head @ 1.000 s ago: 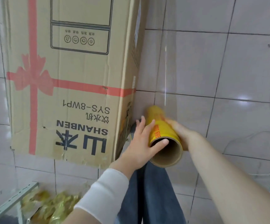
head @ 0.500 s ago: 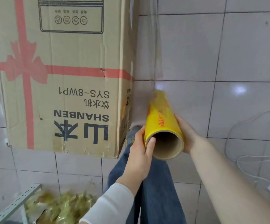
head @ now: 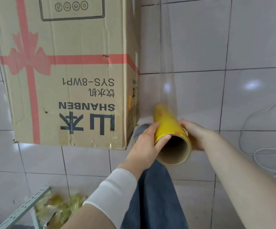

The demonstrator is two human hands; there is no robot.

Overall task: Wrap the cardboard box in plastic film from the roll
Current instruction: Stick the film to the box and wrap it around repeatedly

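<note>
A tall cardboard box with a red ribbon print and upside-down lettering stands on the tiled floor at the left. Right of it I hold a yellow roll of plastic film with its open cardboard core facing me. My left hand cups the roll's left side, fingers curled over it. My right hand grips its right side. A clear sheet of film stretches from the roll up along the box's right face.
Pale floor tiles surround the box. White cables loop at the right edge. A grey perforated metal rail and crumpled yellowish plastic lie at the bottom left. My blue trouser leg runs under the roll.
The view has shifted so the box sits higher and closer in frame. The roll has turned in my hands and more clear film stands stretched beside the box's right face.
</note>
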